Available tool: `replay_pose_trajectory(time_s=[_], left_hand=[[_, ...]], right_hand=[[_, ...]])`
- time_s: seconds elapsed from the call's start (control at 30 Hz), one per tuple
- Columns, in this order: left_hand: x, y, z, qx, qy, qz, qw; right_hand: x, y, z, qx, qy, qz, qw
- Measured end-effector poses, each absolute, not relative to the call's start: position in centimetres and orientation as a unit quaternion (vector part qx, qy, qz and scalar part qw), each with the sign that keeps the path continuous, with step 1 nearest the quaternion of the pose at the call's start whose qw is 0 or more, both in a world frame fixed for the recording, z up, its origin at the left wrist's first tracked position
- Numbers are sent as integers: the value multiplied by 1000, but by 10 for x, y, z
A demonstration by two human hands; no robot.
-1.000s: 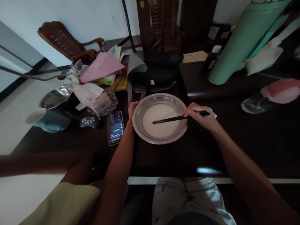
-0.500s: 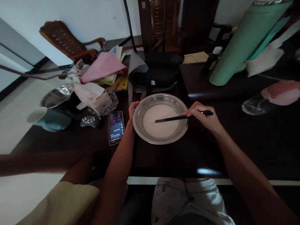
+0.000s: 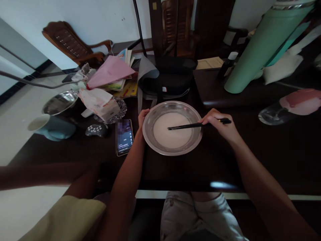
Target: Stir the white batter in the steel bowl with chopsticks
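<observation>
While the left hand (image 3: 142, 117) holds the bowl (image 3: 148, 130) by its left side, fingers curled at the rim, the right hand (image 3: 218, 124) grips a pair of chopsticks (image 3: 188, 126), closed around their upper part. Their tips meet the milky liquid (image 3: 173, 139), smooth and pale, pooled inside the bowl, which sits on the dark, glossy tabletop (image 3: 188, 174) in front of the person. The bowl is round, shiny metal with a wide flared rim. Left of it, the phone (image 3: 127, 140) shows lines of text too small to read. Behind the bowl, a white and red tag (image 3: 164, 89) on the black fabric bag (image 3: 175, 78) is likewise illegible, as is the orange print on the tissue pack (image 3: 106, 108), which rests in a cut-glass dish (image 3: 122, 108). Far right stands a matte green, cylindrical flask (image 3: 263, 50), near a clear bottle with a pink top (image 3: 301, 103)
</observation>
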State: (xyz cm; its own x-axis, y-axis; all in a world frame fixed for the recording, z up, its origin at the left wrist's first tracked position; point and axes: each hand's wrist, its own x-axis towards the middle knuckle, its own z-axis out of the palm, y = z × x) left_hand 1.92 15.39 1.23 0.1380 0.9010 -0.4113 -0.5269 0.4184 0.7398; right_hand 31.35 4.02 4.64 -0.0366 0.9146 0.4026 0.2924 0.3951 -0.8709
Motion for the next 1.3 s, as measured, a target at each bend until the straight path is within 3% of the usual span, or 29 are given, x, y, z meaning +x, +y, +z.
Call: replay_pose_trajectory(time_s=[0.13,0.33,0.57,0.67,0.8,1.0,1.2,1.3], left_hand=[[21,152,16,218,431,494,722],[21,151,18,212,437,494,722],[28,145,30,193,447,495,720],[32,141,36,190,417,497,737],[34,141,38,190,408,498,741],[32,144,34,179,422,507,730],[29,144,32,170,432,493,736],[29,145,32,171,428,496,735]], right_hand=[[319,39,45,-463,-609,334,551],[309,40,47,-456,-662,335,491],[319,39,45,-450,-597,350,564],[314,39,45,-441,-625,370,528],[309,40,47,-453,-663,328,498],[319,39,47,-469,-596,330,562],[306,41,43,-456,-658,320,507],[309,42,43,-471,-647,291,524]])
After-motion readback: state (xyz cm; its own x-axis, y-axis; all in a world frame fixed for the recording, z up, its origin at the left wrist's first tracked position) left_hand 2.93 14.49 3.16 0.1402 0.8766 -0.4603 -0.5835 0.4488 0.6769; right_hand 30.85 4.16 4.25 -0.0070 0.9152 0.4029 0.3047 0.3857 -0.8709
